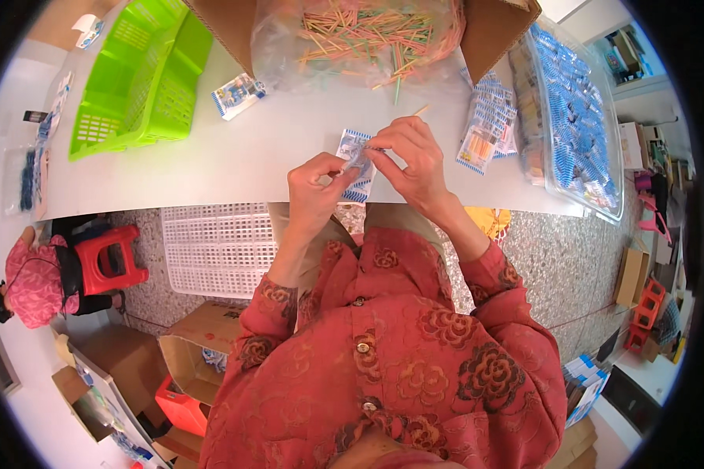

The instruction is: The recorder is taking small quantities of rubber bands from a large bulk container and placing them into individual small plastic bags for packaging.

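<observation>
Near the table's front edge, my left hand is closed, thumb and finger pinching the edge of a small blue-and-white plastic packet. My right hand pinches the same packet from the other side, its fingers bent together. Under my hands, another blue-and-white packet seems to lie on the table; my fingers partly hide where the two meet. A thin pale stick shows just beyond my right knuckles; whether it touches the hand I cannot tell. Ahead, a cardboard box lined with clear plastic holds many thin pink, yellow and green sticks.
At the left stands a green plastic basket, with a single packet beside it. To the right lie several filled packets, next to a clear bin heaped with blue-striped packets. A person sits at far left near a red stool.
</observation>
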The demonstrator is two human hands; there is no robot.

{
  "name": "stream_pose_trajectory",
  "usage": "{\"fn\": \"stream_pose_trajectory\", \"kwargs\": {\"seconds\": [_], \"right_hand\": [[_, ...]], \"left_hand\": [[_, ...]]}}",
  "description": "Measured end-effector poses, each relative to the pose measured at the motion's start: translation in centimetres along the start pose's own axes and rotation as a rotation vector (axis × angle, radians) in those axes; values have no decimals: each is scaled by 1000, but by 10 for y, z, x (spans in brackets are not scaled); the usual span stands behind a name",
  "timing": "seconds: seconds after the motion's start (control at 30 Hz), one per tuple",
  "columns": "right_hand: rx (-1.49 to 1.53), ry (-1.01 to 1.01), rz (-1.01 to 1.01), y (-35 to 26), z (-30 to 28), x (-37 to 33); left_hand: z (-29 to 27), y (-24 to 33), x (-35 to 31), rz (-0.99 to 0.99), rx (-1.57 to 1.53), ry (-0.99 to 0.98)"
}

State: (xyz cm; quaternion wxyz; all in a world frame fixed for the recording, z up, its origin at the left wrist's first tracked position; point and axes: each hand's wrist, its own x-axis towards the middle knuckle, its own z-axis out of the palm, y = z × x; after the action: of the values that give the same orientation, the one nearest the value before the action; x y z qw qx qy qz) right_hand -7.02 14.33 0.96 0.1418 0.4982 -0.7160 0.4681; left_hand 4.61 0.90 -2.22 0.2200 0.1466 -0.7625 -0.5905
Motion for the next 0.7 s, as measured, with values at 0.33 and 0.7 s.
{"fn": "stream_pose_trajectory", "kwargs": {"seconds": [0.33, 0.7], "right_hand": [[150, -59, 79, -33, -17, 9], [92, -280, -83, -40, -13, 12]], "left_hand": [[-5, 3, -3, -76, -170, 65], [-7, 0, -9, 132, -32, 95]]}}
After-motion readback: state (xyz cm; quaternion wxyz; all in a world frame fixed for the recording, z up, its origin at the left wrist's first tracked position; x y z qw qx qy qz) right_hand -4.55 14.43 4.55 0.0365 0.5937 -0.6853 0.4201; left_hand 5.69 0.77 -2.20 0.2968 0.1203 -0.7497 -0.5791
